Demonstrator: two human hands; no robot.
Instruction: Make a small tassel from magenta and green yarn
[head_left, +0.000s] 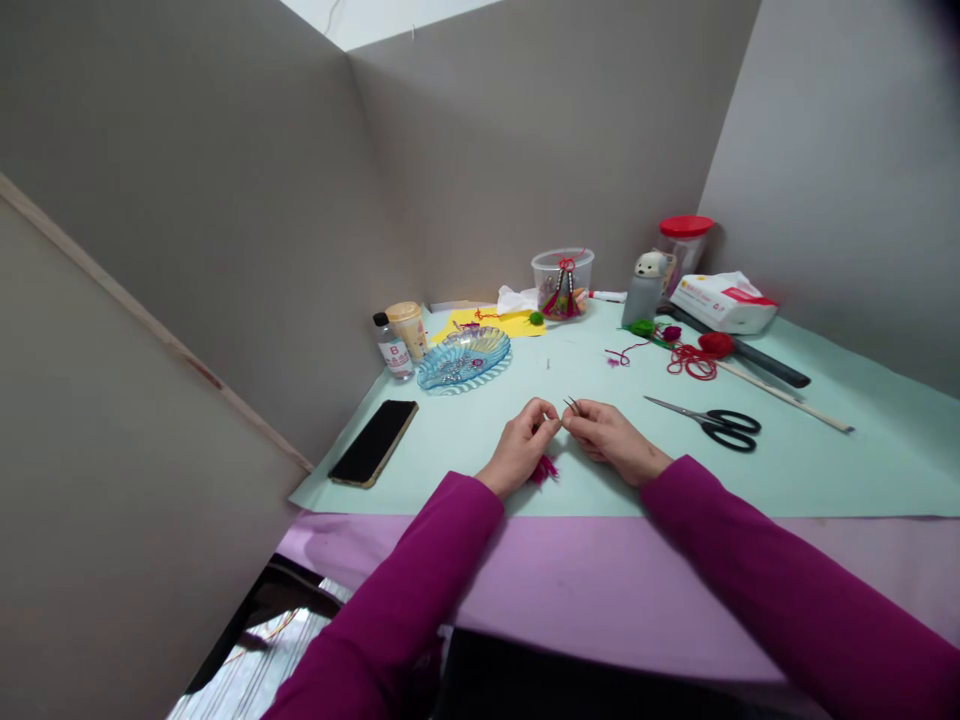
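My left hand (521, 447) is pinched shut at the fingertips, and a small magenta thread tassel (544, 470) hangs below it on the mint paper sheet (787, 480). My right hand (609, 436) faces it, with its fingertips holding a small pair of dark metal tweezers (572, 404). The tweezer tips point up and away from the left fingertips. The two hands nearly touch. What the left fingers pinch is mostly hidden.
Black-handled scissors (712, 426) lie right of my hands, and a black phone (373, 443) lies to the left. Further back are a blue glass dish (465, 360), red yarn (694, 362), a clear tub of tasselled ornaments (562, 285) and a tissue pack (724, 303). Grey partitions surround the table.
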